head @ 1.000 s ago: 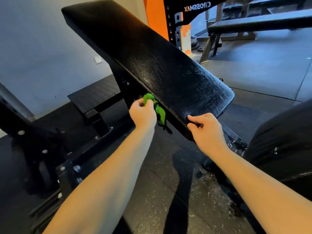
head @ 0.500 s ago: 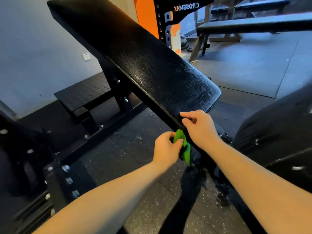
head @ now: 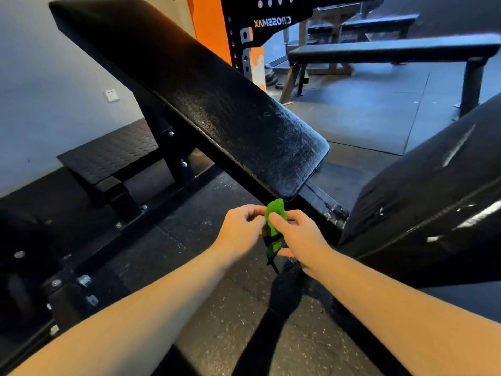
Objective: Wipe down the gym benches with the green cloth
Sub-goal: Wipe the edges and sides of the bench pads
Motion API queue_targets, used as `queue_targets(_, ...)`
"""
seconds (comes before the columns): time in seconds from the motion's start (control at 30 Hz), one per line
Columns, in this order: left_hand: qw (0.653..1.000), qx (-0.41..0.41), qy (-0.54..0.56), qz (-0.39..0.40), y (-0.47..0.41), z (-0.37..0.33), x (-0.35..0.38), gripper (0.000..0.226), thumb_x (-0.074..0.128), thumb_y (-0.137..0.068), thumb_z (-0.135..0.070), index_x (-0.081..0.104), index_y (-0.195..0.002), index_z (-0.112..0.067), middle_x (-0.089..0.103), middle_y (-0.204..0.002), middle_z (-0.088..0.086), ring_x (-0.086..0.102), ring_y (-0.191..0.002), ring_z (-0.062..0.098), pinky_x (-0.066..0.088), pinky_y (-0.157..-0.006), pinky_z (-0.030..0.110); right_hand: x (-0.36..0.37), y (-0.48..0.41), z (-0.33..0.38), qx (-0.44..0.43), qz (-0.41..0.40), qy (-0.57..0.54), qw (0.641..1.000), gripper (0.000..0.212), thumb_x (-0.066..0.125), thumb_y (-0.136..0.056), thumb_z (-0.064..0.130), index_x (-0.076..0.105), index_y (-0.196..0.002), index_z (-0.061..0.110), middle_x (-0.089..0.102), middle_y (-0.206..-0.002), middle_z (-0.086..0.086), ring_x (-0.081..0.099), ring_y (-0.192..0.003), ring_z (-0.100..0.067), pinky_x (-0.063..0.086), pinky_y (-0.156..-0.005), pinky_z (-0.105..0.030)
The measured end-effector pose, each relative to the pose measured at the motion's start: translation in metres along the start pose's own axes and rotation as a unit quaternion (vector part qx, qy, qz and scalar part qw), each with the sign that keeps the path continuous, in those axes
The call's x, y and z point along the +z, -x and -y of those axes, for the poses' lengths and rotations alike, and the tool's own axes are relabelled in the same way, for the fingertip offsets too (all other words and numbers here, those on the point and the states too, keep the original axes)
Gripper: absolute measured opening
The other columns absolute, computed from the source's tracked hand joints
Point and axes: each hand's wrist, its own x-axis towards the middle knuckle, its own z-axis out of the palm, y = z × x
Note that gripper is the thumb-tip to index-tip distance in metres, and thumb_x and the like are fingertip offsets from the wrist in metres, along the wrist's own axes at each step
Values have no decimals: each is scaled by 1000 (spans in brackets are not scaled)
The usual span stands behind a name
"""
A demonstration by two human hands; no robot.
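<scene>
Both hands have come off the inclined bench pad (head: 217, 104) and now meet just below its lower end, at the centre of the frame. The left hand (head: 241, 226) and the right hand (head: 298, 234) each pinch the green cloth (head: 275, 218) with curled fingers, and it hangs bunched between them, clear of the pad. The pad's top shows streaky sheen, so it looks largely wiped. The flat bench (head: 393, 48) at upper right and the dark pad (head: 433, 199) at the right edge seem still to be done.
</scene>
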Motion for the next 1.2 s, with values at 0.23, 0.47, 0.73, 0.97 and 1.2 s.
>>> queue_targets(0.23,994,12,29,-101,-24,-3,-18,19,58,-94,-6,76,-95,-13,75,-88,4,71,-70,13,50,-60,25,3,0,19,-220,-143,104,959,16,73,-86,11,66,-94,22,62,-99,-2,59,-91,-12,47,-77,-20)
queue_targets(0.47,967,-47,126,-216,-65,-12,-35,19,73,-87,-39,73,-90,-20,74,-83,3,73,-83,23,61,-81,50,22,-47,34,-430,-196,392,789,42,79,-69,5,76,-106,24,55,-113,-3,45,-108,-31,36,-84,-43)
queue_targets(0.73,947,-57,183,-257,-77,-11,-17,35,75,-86,-38,62,-112,-18,65,-107,0,66,-97,16,60,-88,40,19,-64,27,-466,-149,497,717,45,83,-49,-3,70,-89,12,54,-103,-10,45,-90,-32,39,-68,-41)
queue_targets(0.97,951,-50,171,-253,-77,-9,-9,42,76,-83,-40,55,-115,-23,59,-115,6,65,-93,16,60,-84,37,-9,-61,-8,-430,-101,435,785,36,74,-55,-6,67,-88,7,48,-98,-8,42,-89,-29,45,-67,-47)
queue_targets(1.2,951,-68,182,-242,-81,-8,-13,39,76,-84,-38,56,-113,-23,59,-115,4,66,-92,17,58,-79,30,-52,-48,-2,-321,-274,266,867,27,70,-78,-6,78,-92,15,47,-98,1,45,-100,-24,38,-84,-28)
